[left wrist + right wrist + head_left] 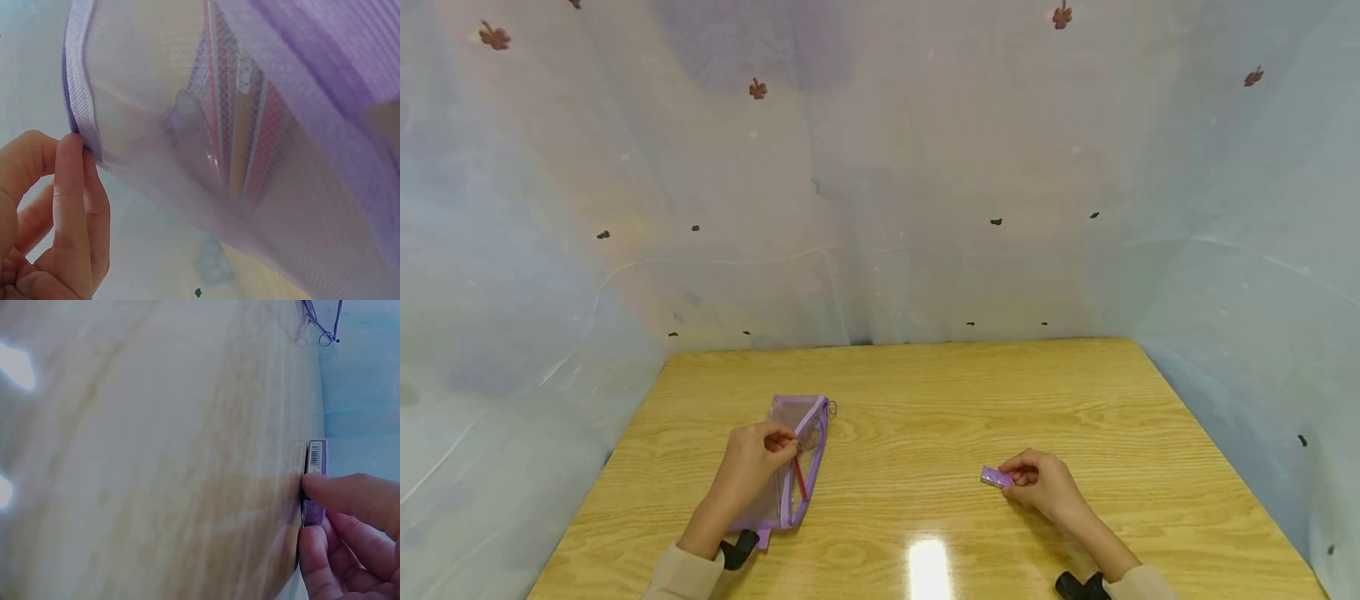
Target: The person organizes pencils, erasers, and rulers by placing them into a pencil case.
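My left hand [751, 462] pinches the edge of a see-through mesh pencil case [784, 492] with purple trim, on the left of the table. In the left wrist view, thumb and fingertips grip the purple border of the case [78, 75], whose mesh side is lifted. Through the mesh show a tan pencil [240, 137] and a red stick-like item [265, 137]. At the right, my right hand [1047, 485] pinches a small purple eraser [992, 477] between thumb and fingers, close over the tabletop. A barcode on the eraser [316, 456] faces the right wrist camera.
The wood-grain table [895, 400] spans the lower half of the head view. Pale curtains [887, 167] with small dark leaf shapes enclose its back and sides. A bright reflection lies near the front. A ring [832, 408] hangs at the case's far corner.
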### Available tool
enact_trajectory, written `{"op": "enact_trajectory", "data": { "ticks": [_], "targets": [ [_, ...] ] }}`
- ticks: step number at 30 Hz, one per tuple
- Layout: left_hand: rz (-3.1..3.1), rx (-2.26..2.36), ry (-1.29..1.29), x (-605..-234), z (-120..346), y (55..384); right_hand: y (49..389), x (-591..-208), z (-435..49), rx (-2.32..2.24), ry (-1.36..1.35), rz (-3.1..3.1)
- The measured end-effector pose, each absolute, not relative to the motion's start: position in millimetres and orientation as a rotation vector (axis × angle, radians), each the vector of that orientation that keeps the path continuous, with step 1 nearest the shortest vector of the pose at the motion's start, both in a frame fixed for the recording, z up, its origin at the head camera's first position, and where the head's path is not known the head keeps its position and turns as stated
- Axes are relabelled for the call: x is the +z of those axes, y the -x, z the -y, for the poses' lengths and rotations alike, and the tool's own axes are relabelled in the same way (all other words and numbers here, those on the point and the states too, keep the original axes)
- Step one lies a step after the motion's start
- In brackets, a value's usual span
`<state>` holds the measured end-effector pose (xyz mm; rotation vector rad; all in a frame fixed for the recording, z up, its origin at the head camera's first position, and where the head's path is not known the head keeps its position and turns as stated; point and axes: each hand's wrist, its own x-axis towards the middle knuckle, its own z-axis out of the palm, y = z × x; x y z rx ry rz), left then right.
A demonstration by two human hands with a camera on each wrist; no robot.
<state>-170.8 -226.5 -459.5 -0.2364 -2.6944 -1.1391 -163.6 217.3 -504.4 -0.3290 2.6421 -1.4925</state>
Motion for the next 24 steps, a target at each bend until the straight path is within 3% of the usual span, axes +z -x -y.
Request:
{"op": "enact_trajectory", "data": {
  "ticks": [24],
  "targets": [
    [2.688, -1.146, 0.223, -461.0, 226.9, 171.0, 164.5, -502.0, -212.8, -1.527, 0.338, -2.636]
  ]
}}
